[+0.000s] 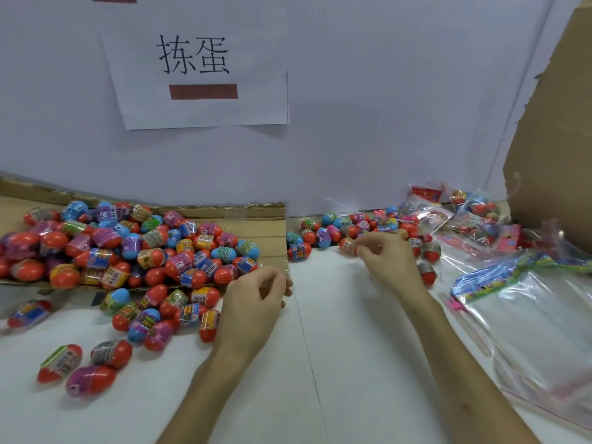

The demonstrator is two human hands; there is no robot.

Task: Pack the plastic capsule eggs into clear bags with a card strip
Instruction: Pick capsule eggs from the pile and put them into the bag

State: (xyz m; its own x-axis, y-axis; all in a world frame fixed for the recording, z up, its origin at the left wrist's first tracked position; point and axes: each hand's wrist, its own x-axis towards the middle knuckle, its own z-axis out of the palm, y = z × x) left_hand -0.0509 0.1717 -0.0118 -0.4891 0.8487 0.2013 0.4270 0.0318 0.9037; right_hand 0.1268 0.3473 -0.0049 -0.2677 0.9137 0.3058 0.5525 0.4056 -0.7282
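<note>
Place: I read this as a small packing workshop;
Stock: loose capsule eggs (153, 248) heaped on torn cardboard (253, 219);
Supplies: clear bags (544, 315) stacked on white table (320, 363);
Sign: lettered paper sheet (198, 65) fixed to wall (384, 91).

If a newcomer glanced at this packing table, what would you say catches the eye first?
First, the big heap of red, blue and purple capsule eggs spilling off a flattened cardboard sheet on the left. Next, the white paper sign with two large black characters, on the wall above the heap. On the right lies a stack of clear bags with bright card strips at their top edge.
</note>
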